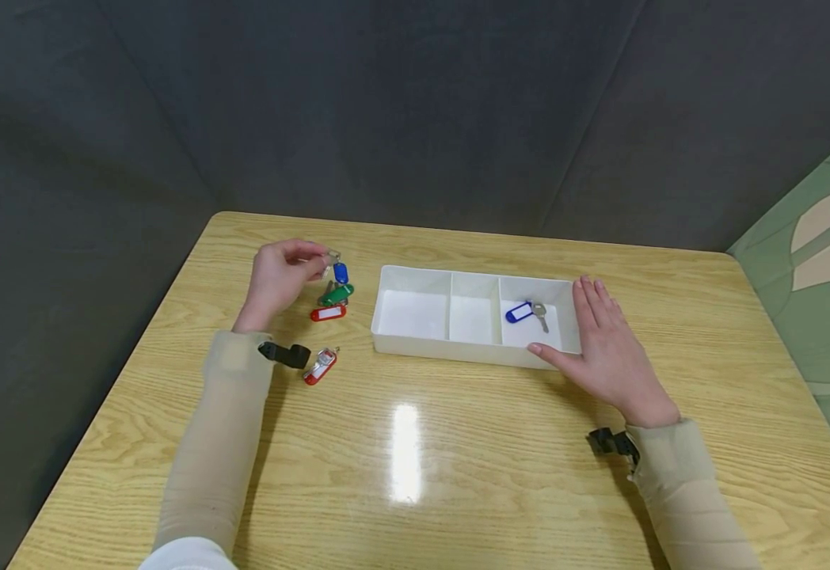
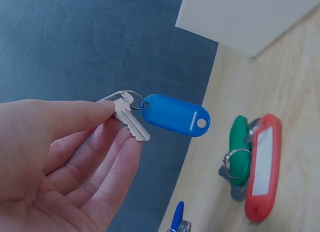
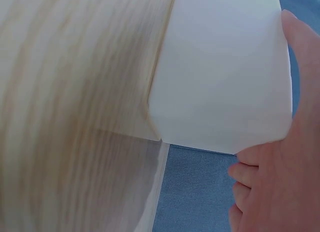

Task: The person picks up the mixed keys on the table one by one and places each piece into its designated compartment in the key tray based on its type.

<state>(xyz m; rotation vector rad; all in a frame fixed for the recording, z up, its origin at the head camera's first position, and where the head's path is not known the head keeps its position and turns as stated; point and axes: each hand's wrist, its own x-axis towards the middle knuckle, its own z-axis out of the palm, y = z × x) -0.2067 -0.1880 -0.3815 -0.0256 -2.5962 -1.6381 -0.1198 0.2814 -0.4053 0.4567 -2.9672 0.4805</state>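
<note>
My left hand (image 1: 281, 281) pinches a silver key (image 2: 131, 119) between thumb and fingers, above the table's left part. From its ring hangs a blue key tag (image 2: 175, 115). Just beyond lie a green key tag (image 1: 336, 295) and a red key tag (image 1: 328, 313), close together. My right hand (image 1: 618, 360) rests on the right end of a white three-compartment box (image 1: 429, 346), fingers straight along the end and thumb over the front rim. In its right compartment lie a key (image 1: 539, 313) and a blue key tag (image 1: 519, 311).
Another red key tag (image 1: 321, 366) with a key lies nearer me, beside my left wrist. A further blue tag (image 2: 177, 216) shows partly at the bottom of the left wrist view. A dark partition (image 1: 415, 119) stands behind the wooden table (image 1: 500, 459).
</note>
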